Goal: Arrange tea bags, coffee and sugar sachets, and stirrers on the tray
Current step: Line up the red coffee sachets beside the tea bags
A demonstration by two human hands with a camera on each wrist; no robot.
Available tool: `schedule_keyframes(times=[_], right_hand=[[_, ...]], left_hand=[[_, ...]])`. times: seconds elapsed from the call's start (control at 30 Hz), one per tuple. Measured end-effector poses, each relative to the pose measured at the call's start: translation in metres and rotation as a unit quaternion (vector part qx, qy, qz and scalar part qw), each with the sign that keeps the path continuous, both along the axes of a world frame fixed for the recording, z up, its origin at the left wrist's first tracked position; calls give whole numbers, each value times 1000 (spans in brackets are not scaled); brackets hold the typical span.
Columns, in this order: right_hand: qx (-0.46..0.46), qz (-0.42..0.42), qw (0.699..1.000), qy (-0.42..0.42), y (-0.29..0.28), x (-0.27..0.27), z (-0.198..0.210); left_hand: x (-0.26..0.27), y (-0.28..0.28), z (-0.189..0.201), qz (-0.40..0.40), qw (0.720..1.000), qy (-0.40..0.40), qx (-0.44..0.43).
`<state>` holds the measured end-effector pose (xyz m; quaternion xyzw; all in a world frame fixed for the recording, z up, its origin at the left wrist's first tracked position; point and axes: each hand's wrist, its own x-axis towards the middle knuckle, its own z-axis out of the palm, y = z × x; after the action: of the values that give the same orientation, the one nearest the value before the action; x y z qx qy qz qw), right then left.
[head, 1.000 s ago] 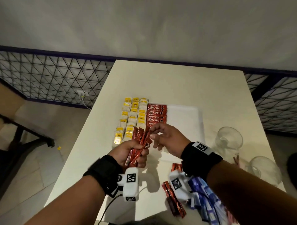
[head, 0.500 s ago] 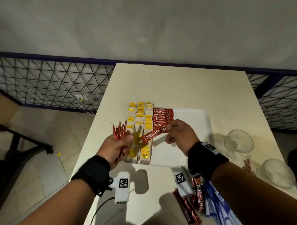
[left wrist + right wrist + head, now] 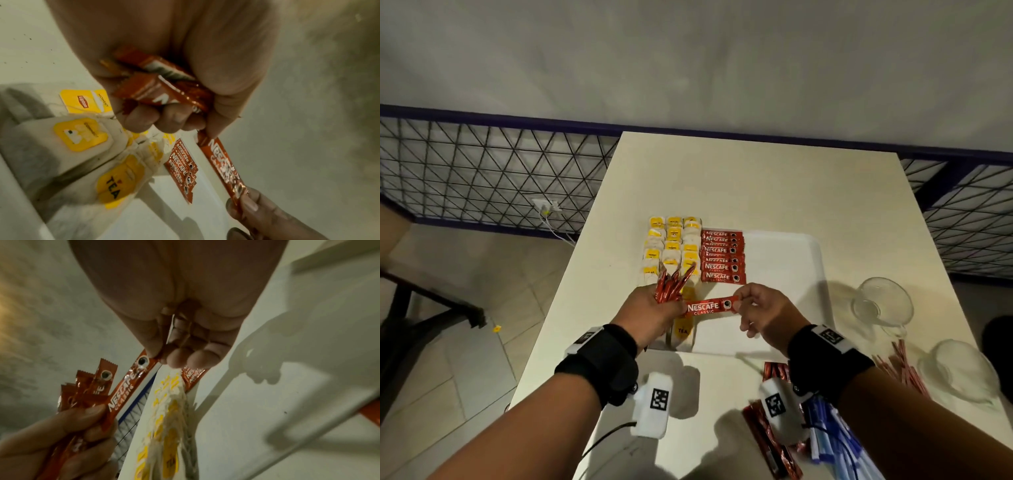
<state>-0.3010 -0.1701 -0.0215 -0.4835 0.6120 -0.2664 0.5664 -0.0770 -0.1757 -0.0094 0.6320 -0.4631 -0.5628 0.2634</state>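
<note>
Right hand (image 3: 760, 310) pinching one red foil Nescafe coffee sachet (image 3: 709, 306) by its right end, thumb + forefinger closed on it, other fingers (image 3: 202, 356) loosely tucked; left hand (image 3: 650, 313) is clenched round a fan of spare red coffee sachets (image 3: 671, 284) standing up out of the fist, and its thumb tip looks to be touching the single sachet's left end too, so the stick is spanned between both hands. Key relation: sachet's long axis runs left-right, label up, parallel w/ the stacked row of red coffee sachets (image 3: 720, 257) already lying on the white rectangular plastic tray (image 3: 784, 260), and it hangs just nearer the person than that row's closest sachet, above bare tray, so no turning needed, I reckon, only forward + down into the next slot. Right hand is the nearer one to that slot and has the real hold; left prob just has to let go. Yellow-tagged white tea bags (image 3: 671, 246) sit in columns just left of the coffee row, so the sachet's left tip must stop short of them. Blue-and-white sachets (image 3: 832, 442) and thin red stirrers (image 3: 900, 370) wait on the pale counter (image 3: 739, 185) by the right wrist, near two clear glass cups (image 3: 881, 305), not yet on the tray
</note>
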Motion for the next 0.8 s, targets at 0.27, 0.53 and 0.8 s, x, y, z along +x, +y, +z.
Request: schedule_keyframes(times=[0.27, 0.53, 0.8], right_hand=[[58, -123, 989, 64, -38, -21, -36], [76, -69, 976, 193, -60, -11, -48], [49, -66, 952, 295, -61, -4, -46]], left_hand=[[37, -20, -11, 23, 990, -134, -28], [55, -24, -22, 28, 990, -141, 3], [51, -23, -19, 41, 991, -131, 0]])
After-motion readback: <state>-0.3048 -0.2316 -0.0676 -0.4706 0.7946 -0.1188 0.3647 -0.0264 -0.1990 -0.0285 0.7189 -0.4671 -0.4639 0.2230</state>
